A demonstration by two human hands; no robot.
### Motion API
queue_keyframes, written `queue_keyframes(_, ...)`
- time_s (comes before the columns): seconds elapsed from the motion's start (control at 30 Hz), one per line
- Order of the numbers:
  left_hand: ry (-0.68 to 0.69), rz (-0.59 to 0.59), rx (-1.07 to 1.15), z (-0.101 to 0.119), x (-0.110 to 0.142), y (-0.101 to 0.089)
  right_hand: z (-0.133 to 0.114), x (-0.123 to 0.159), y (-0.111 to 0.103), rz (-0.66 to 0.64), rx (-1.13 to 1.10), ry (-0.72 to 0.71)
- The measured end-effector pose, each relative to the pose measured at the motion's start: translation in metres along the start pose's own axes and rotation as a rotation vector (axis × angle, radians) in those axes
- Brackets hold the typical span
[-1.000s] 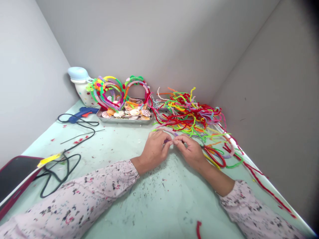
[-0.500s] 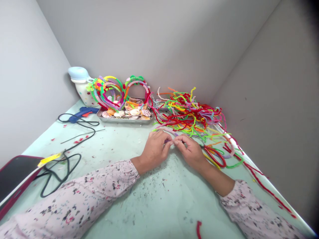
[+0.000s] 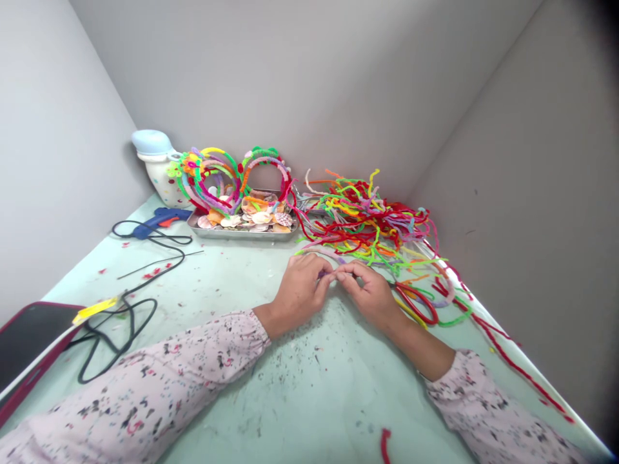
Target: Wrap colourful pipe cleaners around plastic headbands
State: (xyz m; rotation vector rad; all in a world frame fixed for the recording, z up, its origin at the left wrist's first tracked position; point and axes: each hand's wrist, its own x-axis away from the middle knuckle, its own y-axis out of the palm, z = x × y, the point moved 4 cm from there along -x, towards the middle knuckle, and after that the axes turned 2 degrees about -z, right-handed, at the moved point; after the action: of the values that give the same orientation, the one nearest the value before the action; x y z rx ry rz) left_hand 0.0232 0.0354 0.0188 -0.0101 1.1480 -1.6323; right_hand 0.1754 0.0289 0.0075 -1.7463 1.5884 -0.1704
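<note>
My left hand [image 3: 302,293] is closed, with a bit of purple pipe cleaner [image 3: 322,274] showing between its thumb and forefinger. Fingertip to fingertip with it, my right hand [image 3: 368,295] is pinched shut; what lies in that pinch is hidden by the fingers. Just beyond both hands, a pale pink and purple fuzzy strip [image 3: 322,251] curves over the table. Red-handled scissors [image 3: 420,304] lie beside my right wrist, partly covered by it.
A tangled heap of colourful pipe cleaners [image 3: 367,219] lies at the back right. Fuzzy headbands [image 3: 207,158] stand in a metal tray [image 3: 242,236] of shells. Left of it are a blue glue gun [image 3: 157,222], its black cord [image 3: 182,258], a white cup [image 3: 162,180] and a red-edged device [image 3: 33,335].
My fingertips have shifted very slightly against each other, the right ones a touch nearer the left. Everything on the table stays where it was.
</note>
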Motion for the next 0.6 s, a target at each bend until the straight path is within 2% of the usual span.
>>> queue_keyframes(0.6, 0.009, -0.016, -0.005, -0.0006, -0.0002, 0.0008, -0.0017, -0.0013, -0.0006, -0.040, 0.026, 0.006)
